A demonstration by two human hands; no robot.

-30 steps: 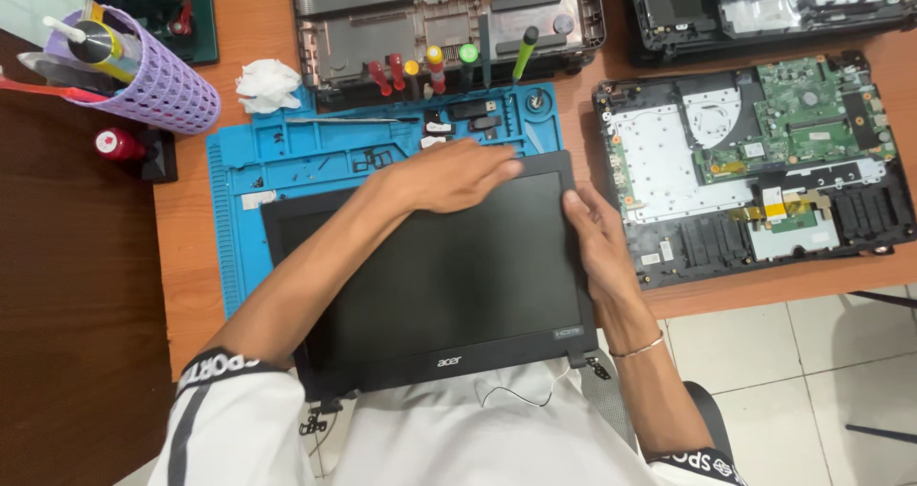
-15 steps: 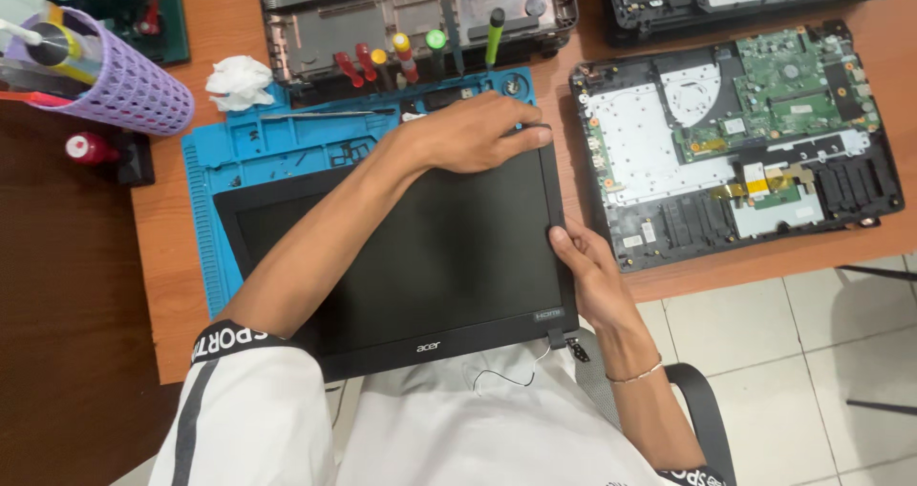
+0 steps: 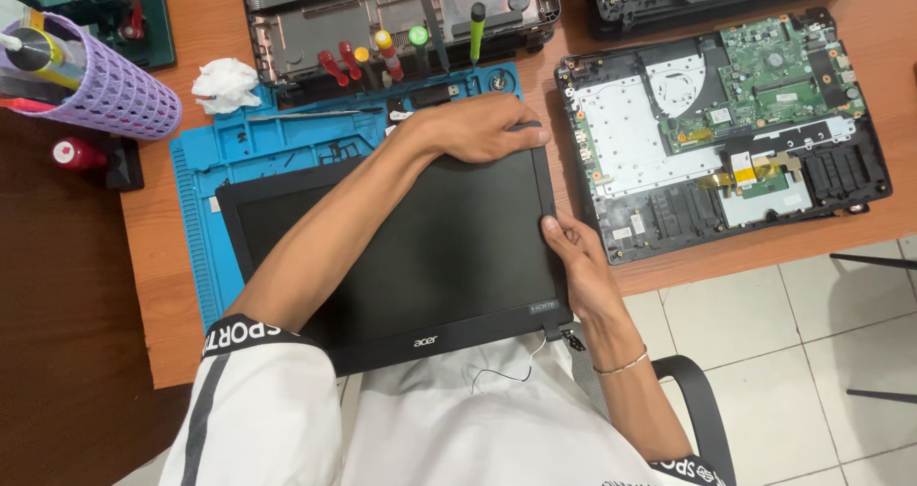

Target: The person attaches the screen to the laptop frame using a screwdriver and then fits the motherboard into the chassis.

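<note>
Head view: I see the laptop screen panel (image 3: 411, 247) lying flat on the blue repair mat (image 3: 205, 209), its near edge overhanging the table. Left hand (image 3: 482, 128) presses the panel's 1 o'clock corner, fingers together. Right hand (image 3: 573, 257) pinches the 3 o'clock bezel edge. Opened laptop base (image 3: 726, 123) sits at 2 o'clock.

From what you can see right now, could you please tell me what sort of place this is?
Most likely a laptop repair bench: an opened laptop base with its circuit board bare, screwdrivers beside a blue repair mat, and a detached screen panel under both hands.
</note>
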